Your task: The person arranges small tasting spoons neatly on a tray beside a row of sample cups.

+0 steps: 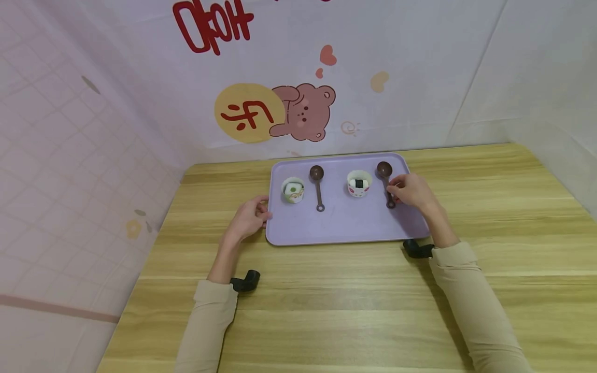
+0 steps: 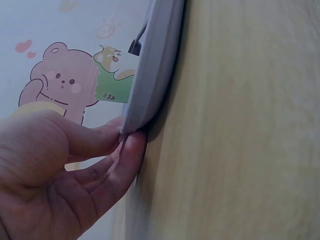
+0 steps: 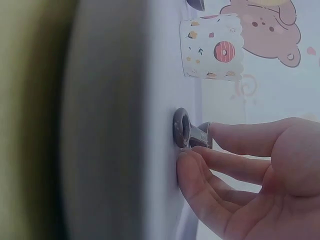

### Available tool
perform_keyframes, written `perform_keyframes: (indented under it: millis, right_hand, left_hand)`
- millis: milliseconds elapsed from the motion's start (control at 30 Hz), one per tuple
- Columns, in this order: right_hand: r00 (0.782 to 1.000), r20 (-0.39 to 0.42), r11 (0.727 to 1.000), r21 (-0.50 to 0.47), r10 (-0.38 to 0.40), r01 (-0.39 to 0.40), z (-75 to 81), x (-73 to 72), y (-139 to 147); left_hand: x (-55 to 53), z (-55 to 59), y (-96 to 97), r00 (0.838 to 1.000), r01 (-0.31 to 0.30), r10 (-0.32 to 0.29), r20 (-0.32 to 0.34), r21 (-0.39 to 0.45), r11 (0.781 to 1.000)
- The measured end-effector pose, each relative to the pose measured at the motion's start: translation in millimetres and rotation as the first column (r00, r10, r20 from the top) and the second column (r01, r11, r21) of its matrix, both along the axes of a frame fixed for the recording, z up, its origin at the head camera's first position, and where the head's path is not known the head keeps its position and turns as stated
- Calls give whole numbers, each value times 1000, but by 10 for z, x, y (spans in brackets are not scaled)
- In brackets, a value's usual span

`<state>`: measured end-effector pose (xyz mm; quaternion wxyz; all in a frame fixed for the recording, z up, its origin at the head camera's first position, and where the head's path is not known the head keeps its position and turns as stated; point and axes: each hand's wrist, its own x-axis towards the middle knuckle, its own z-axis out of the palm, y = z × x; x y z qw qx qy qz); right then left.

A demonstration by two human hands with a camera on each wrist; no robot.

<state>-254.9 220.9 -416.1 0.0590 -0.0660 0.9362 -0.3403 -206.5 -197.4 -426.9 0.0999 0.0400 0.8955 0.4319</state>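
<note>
My left hand [image 1: 249, 217] pinches the left rim of a lilac tray [image 1: 303, 230], thumb on top and fingers curled beneath the edge in the left wrist view. With thumb and fingertips, my right hand [image 1: 412, 192] pinches the handle of a brown measuring spoon [image 1: 384, 169] at the tray's right side; its bowl points to the back. A second brown measuring spoon [image 1: 319, 191] lies left of the tray's middle. Beside it stands a patterned paper cup [image 1: 299, 199] with a white and green piece inside. Another paper cup [image 3: 212, 47] stands left of the right spoon, holding a white piece with a black band.
The tray lies on a wood-grain table [image 1: 317, 305], near its back edge. Behind rises a white printed cloth [image 1: 410, 46] with a bear; another cloth [image 1: 70, 181] hangs at the left. Dark wrist devices [image 1: 245, 281] sit by both cuffs.
</note>
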Motion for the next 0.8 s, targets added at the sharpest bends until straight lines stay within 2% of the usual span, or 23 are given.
perform_keyframes:
  millis: [267,667,800]
  right_hand:
    - [999,-40,999,44,31,-29,-8,39,4]
    - [992,-121,998,49,46,-40,-9,81,21]
    - [988,-148,998,40,45,-39,16,119,38]
  left_hand:
    - [2,-4,-4,1000,5,-5,-5,-1,1000]
    - [17,6,7,1000,-10,10,-6,-9,1000]
    - [10,9,-1,1000,-25,25,-17,16,1000]
